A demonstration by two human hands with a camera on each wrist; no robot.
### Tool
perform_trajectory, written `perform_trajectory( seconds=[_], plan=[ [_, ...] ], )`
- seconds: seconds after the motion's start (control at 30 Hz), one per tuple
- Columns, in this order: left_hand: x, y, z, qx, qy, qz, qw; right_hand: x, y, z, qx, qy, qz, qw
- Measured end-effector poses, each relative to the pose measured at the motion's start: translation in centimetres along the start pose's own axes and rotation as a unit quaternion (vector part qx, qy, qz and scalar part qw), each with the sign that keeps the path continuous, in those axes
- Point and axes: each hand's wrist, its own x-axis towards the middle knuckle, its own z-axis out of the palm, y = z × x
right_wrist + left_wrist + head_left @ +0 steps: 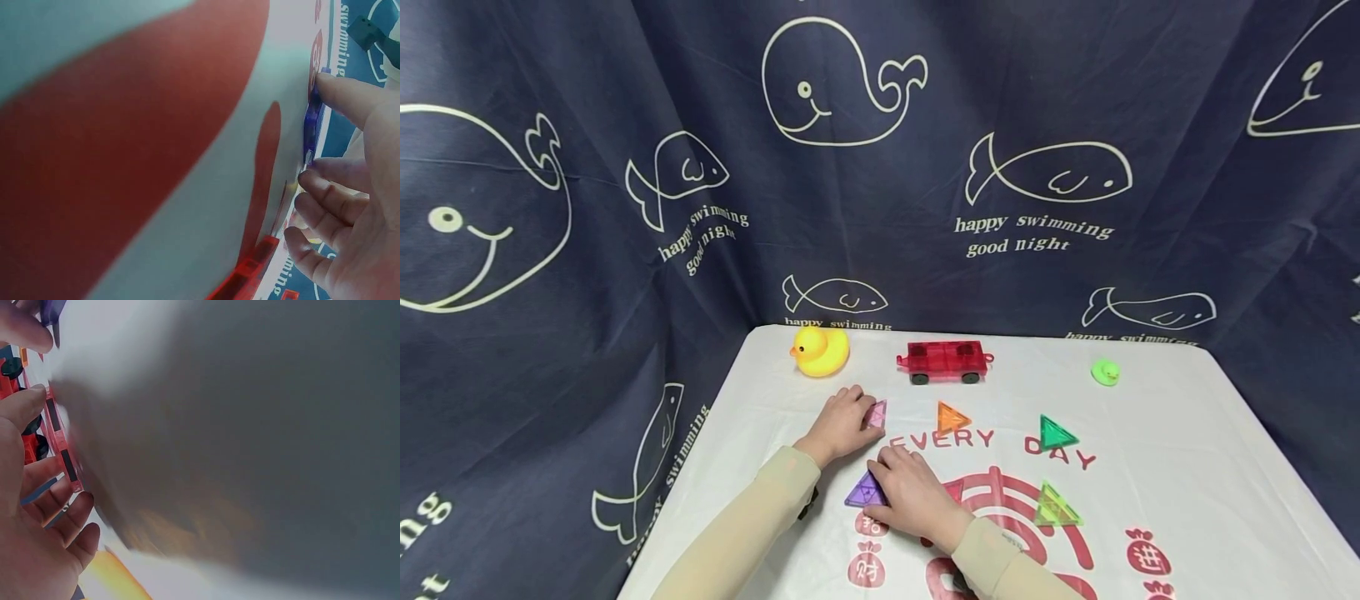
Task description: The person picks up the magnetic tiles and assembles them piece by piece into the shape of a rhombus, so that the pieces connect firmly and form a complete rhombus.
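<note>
My left hand [837, 427] pinches a pink triangular magnetic tile [877, 413] low over the white table. In the left wrist view, thumb and fingers sit at opposite ends of the pink tile's edge [61, 440], where dark magnet strips show. Nearer to me, my right hand [919, 493] grips a purple triangular magnetic tile [865, 491] by thumb and index finger. The right wrist view has the purple tile [314, 122] edge-on between those two fingertips. A red triangular tile [955, 490] lies just right of my right hand, partly hidden by it.
Orange [952, 417], green [1057, 433] and yellow-green triangular tiles [1057, 506] lie to the right. Along the back stand a yellow rubber duck [822, 352], a red toy wagon [945, 360] and a small green duck [1106, 372]. A dark blue curtain [925, 233] hangs behind the white table [1195, 450].
</note>
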Motion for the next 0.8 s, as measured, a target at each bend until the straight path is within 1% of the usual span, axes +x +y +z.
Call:
perform_trajectory(
  seconds=[0.07, 0.17, 0.3, 0.37, 0.63, 0.8],
  plan=[
    [0.0, 0.0, -0.1, -0.006, 0.004, 0.003, 1.0, -0.1, 0.1, -0.2, 0.002, 0.006, 0.0, 1.0],
    [0.1, 0.0, -0.5, -0.03, 0.006, 0.005, 0.9995, -0.1, 0.2, -0.3, 0.004, 0.013, 0.0, 0.9999],
    [0.2, -0.2, -0.7, -0.064, 0.0, 0.0, 0.998, -0.2, 0.5, -0.4, 0.004, 0.015, -0.001, 0.9999],
    [0.2, -0.4, -0.7, -0.071, -0.003, -0.003, 0.9974, -0.2, 0.6, -0.3, 0.002, 0.014, -0.002, 0.9999],
    [-0.1, -0.8, -1.2, -0.074, -0.013, 0.001, 0.9972, -0.1, 0.9, -0.2, 0.003, 0.012, 0.005, 0.9999],
    [-0.3, -1.2, -1.4, -0.071, -0.007, 0.011, 0.9974, 0.0, 1.4, -0.1, 0.003, 0.017, 0.004, 0.9998]
  ],
)
